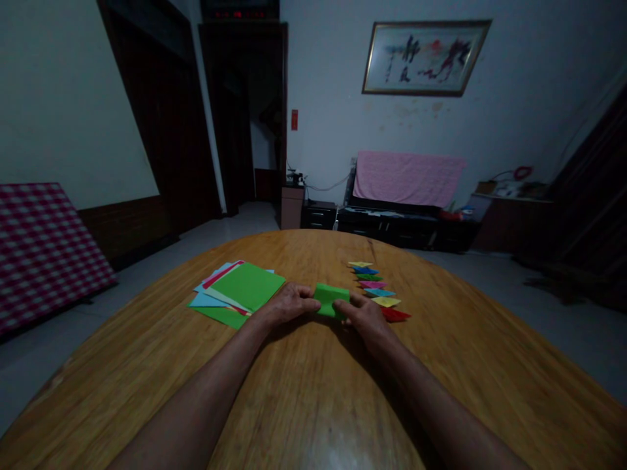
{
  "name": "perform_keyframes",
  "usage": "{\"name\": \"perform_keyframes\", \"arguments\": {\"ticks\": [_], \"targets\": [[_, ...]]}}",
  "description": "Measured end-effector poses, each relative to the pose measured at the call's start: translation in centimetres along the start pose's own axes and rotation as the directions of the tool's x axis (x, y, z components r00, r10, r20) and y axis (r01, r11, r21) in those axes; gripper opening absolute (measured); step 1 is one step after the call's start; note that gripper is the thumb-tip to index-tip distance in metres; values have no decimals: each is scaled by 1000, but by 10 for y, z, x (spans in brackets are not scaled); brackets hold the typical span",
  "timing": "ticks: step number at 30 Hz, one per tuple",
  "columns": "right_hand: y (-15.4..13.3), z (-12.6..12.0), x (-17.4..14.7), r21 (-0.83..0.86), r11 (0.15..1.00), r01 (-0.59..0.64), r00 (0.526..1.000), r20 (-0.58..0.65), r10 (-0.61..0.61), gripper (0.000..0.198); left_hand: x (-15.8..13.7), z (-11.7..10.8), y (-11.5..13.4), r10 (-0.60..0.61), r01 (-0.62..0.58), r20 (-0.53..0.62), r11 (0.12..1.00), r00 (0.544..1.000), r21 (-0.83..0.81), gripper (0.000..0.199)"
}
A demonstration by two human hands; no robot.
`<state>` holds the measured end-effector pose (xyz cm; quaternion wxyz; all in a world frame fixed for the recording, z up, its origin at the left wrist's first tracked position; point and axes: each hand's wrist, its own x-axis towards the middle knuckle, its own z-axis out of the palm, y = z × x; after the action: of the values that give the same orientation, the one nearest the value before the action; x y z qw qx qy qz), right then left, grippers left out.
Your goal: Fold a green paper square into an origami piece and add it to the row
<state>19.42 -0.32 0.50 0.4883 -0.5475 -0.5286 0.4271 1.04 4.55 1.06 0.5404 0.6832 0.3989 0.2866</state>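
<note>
A small green piece of folded paper (331, 297) is held between my two hands, just above or on the wooden table. My left hand (289, 304) grips its left edge, thumb against the near face. On the other side, my right hand (366, 317) pinches the right edge between thumb and fingers. Close to my left hand lies a loose stack of coloured paper sheets (249, 286), green on top with pink, white and light blue edges showing. Beyond my right hand runs a row of several small folded paper pieces (372, 285) in yellow, blue, green, pink and red.
The round wooden table (313, 405) fills the foreground. Past its far edge stand a low black cabinet (362, 223) and a screen-like shape under a pink cloth (409, 177). A red-and-white checked cloth (46, 251) is at the left.
</note>
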Motion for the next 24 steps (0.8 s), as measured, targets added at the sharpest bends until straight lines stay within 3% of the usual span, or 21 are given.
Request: {"name": "perform_keyframes", "arguments": {"ticks": [6, 17, 24], "targets": [[1, 2, -3, 91, 996, 0, 998, -61, 6, 32, -1, -2, 3, -11, 12, -11, 992, 1000, 127, 29], [7, 3, 2, 106, 993, 44, 995, -89, -34, 34, 2, -2, -3, -6, 3, 26, 992, 1000, 123, 37], [7, 3, 2, 63, 995, 80, 991, -108, -73, 32, -1, 5, 3, 25, -28, -45, 997, 999, -75, 27]]}}
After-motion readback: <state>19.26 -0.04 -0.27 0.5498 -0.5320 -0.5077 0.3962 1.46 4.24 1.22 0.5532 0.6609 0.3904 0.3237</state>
